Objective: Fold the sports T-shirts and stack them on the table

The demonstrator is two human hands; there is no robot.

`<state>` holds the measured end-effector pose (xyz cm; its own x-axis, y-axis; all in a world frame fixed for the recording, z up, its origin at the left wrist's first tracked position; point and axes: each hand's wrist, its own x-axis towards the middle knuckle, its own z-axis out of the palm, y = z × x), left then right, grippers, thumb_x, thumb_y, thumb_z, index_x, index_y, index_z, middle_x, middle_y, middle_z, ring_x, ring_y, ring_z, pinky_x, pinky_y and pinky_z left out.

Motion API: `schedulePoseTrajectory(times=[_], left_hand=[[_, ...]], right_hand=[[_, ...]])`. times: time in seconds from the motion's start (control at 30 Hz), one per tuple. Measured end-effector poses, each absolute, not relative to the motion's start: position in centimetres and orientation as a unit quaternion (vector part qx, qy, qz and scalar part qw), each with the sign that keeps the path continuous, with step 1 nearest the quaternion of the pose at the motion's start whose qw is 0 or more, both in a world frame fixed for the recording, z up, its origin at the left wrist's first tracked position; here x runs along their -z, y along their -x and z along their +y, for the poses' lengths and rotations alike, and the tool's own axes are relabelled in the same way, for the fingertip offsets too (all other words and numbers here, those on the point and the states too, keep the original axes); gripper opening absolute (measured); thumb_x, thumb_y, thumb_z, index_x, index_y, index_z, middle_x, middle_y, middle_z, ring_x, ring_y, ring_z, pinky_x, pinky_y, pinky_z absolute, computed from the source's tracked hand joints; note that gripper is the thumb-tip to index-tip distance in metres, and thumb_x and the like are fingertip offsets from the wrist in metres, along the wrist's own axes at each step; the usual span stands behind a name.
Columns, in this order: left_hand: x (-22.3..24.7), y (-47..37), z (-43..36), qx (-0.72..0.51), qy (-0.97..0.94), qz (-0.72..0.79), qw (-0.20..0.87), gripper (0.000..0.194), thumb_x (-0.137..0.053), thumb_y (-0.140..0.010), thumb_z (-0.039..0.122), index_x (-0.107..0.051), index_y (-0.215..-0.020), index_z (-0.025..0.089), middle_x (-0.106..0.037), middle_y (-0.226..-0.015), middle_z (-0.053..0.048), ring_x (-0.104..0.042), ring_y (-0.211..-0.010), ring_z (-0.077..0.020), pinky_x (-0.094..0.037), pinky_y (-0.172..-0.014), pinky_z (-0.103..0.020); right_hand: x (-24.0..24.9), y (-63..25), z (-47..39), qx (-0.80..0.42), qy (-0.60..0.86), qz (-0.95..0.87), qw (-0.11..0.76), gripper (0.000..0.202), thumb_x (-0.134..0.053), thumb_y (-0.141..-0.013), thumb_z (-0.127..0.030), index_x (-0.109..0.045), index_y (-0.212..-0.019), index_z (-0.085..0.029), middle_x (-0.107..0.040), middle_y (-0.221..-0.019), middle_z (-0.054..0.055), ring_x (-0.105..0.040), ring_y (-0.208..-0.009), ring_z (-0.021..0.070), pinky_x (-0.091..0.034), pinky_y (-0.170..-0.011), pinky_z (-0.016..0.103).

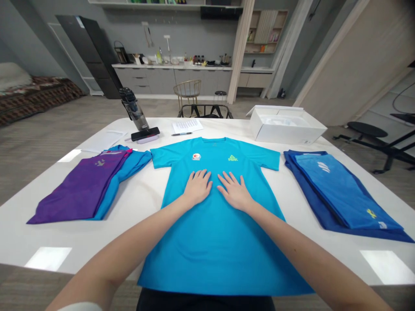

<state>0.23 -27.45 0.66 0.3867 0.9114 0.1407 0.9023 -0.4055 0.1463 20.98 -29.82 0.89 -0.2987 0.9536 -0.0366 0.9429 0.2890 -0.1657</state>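
A bright blue T-shirt (pixel 220 250) lies spread flat on the white table, its collar at the far side and its hem at the near edge. Two chest emblems show on it, a round one at the left and a yellow-green one at the right. My left hand (pixel 197 188) rests palm down on the chest, fingers stretched out. Beside it, a small gap apart, my right hand (pixel 236 191) lies flat on the cloth with its fingers spread. Neither hand holds anything.
Left lie a purple shirt (pixel 81 185) and a blue garment (pixel 112 190) under it; right, folded blue clothes (pixel 343 190). A handheld vacuum (pixel 135 113), papers (pixel 187 125), a pen (pixel 181 134) and a white box (pixel 288 129) stand toward the table's (pixel 142 194) far side.
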Motion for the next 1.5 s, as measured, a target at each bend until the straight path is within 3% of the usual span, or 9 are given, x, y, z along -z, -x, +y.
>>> schedulePoseTrajectory(times=[0.1, 0.3, 0.53, 0.67, 0.8, 0.9, 1.0, 1.23, 1.5], left_hand=[[-1.4, -1.2, -23.0, -0.100, -0.826, 0.555, 0.021, 0.057, -0.026, -0.105, 0.036, -0.042, -0.156, 0.016, -0.039, -0.164, -0.011, -0.036, -0.151, -0.0245, -0.024, -0.127, -0.043], [-1.8, -3.3, -12.9, -0.085, -0.803, 0.588, 0.043, 0.066, -0.025, -0.105, 0.045, -0.031, -0.161, 0.011, -0.025, -0.170, -0.013, -0.021, -0.158, -0.0266, -0.016, -0.129, -0.048], [0.0, -3.2, -9.4, -0.064, -0.777, 0.619, 0.100, 0.076, -0.018, -0.100, 0.066, -0.027, -0.164, 0.027, -0.018, -0.172, -0.004, -0.014, -0.160, -0.0265, -0.008, -0.129, -0.053], [0.3, -2.7, -8.6, -0.055, -0.757, 0.641, 0.114, 0.079, -0.017, -0.098, 0.071, -0.026, -0.164, 0.029, -0.015, -0.173, -0.004, -0.013, -0.160, -0.0283, -0.008, -0.129, -0.055], [-0.3, -3.7, -7.9, -0.079, -0.762, 0.639, 0.074, 0.073, -0.024, -0.102, 0.063, -0.032, -0.163, 0.024, -0.023, -0.171, -0.010, -0.020, -0.158, -0.0335, -0.009, -0.127, -0.061], [-1.3, -6.2, -6.9, -0.140, -0.818, 0.556, 0.044, 0.060, -0.032, -0.105, 0.046, -0.039, -0.158, 0.019, -0.036, -0.165, -0.014, -0.033, -0.152, -0.0301, -0.023, -0.125, -0.052], [-2.5, -10.0, -5.0, -0.174, -0.850, 0.492, 0.074, 0.049, -0.037, -0.105, 0.035, -0.049, -0.150, 0.017, -0.057, -0.147, -0.015, -0.053, -0.135, -0.0259, -0.041, -0.114, -0.039], [-3.6, -18.2, -0.5, -0.092, -0.842, 0.519, 0.116, 0.041, -0.047, -0.101, 0.035, -0.059, -0.139, 0.026, -0.070, -0.126, -0.014, -0.067, -0.115, -0.0308, -0.051, -0.095, -0.040], [-2.7, -19.9, 0.4, -0.031, -0.859, 0.506, 0.066, 0.041, -0.043, -0.101, 0.029, -0.059, -0.139, 0.025, -0.069, -0.124, -0.017, -0.067, -0.115, -0.0333, -0.051, -0.093, -0.043]], right_hand=[[-1.2, -20.5, -24.8, -0.064, 0.609, -0.789, 0.055, 0.071, -0.010, -0.105, -0.061, -0.025, -0.165, -0.027, -0.020, -0.171, 0.004, -0.016, -0.158, 0.0277, -0.012, -0.125, 0.063], [-1.2, -20.2, -14.2, -0.065, 0.659, -0.747, 0.059, 0.071, -0.008, -0.107, -0.055, -0.025, -0.165, -0.020, -0.020, -0.171, 0.010, -0.016, -0.158, 0.0279, -0.013, -0.124, 0.064], [-0.4, -22.5, -10.8, -0.078, 0.698, -0.711, 0.032, 0.070, -0.009, -0.104, -0.065, -0.027, -0.164, -0.036, -0.018, -0.172, 0.003, -0.014, -0.158, 0.0344, -0.008, -0.121, 0.070], [-0.6, -23.8, -9.9, -0.107, 0.719, -0.686, 0.026, 0.071, -0.014, -0.101, -0.072, -0.026, -0.163, -0.041, -0.015, -0.173, -0.003, -0.009, -0.157, 0.0404, -0.006, -0.119, 0.075], [-1.9, -25.9, -9.3, -0.083, 0.707, -0.698, 0.080, 0.066, -0.015, -0.104, -0.064, -0.042, -0.158, -0.036, -0.021, -0.172, 0.001, -0.019, -0.155, 0.0378, -0.017, -0.118, 0.073], [-3.0, -29.3, -9.3, -0.023, 0.722, -0.682, 0.116, 0.056, -0.022, -0.108, -0.047, -0.058, -0.144, -0.025, -0.046, -0.159, 0.010, -0.042, -0.143, 0.0335, -0.033, -0.115, 0.061], [-3.6, -33.9, -9.8, -0.004, 0.770, -0.634, 0.078, 0.044, -0.035, -0.105, -0.033, -0.067, -0.132, -0.018, -0.064, -0.136, 0.018, -0.057, -0.124, 0.0342, -0.046, -0.103, 0.054], [-3.2, -40.8, -12.3, 0.036, 0.804, -0.593, 0.011, 0.040, -0.037, -0.100, -0.019, -0.071, -0.122, -0.015, -0.063, -0.125, 0.023, -0.059, -0.116, 0.0339, -0.053, -0.087, 0.043], [-3.6, -43.1, -13.0, 0.078, 0.816, -0.573, -0.018, 0.049, -0.028, -0.096, -0.006, -0.072, -0.118, -0.012, -0.058, -0.129, 0.025, -0.056, -0.115, 0.0347, -0.049, -0.084, 0.043]])
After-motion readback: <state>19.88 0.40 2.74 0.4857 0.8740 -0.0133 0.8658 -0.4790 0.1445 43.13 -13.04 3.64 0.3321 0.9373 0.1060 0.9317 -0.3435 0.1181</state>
